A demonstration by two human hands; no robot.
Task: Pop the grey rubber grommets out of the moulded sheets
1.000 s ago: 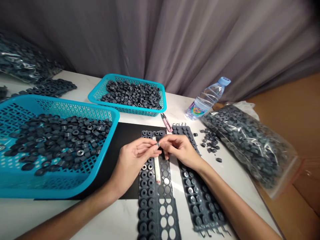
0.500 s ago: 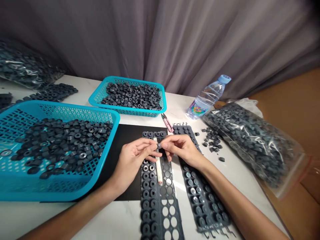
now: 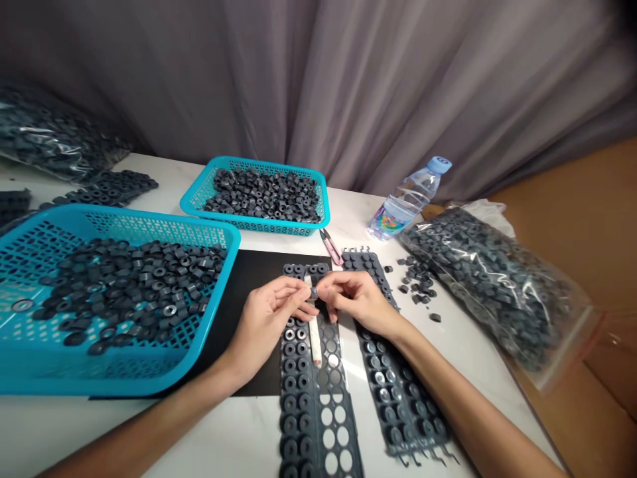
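Small dark ring part (image 3: 314, 291) sits pinched between the fingertips of both hands at the centre of the frame, just above the upper end of a long perforated grey tray (image 3: 311, 372). The left hand (image 3: 269, 318) and the right hand (image 3: 355, 302) meet over it, thumbs and forefingers closed on the piece, other fingers loosely curled. Compared with a second ago the hands have barely moved; the grip looks the same, and the part has stayed between the fingertips rather than going into a tray hole, so the handling of this one piece appears to be ongoing. A white stick (image 3: 313, 328) lies along the tray beneath the hands. A second, fuller tray (image 3: 398, 392) lies to the right. At left, a blue basket (image 3: 99, 372) holds loose rings; another basket (image 3: 259, 222) stands behind it.
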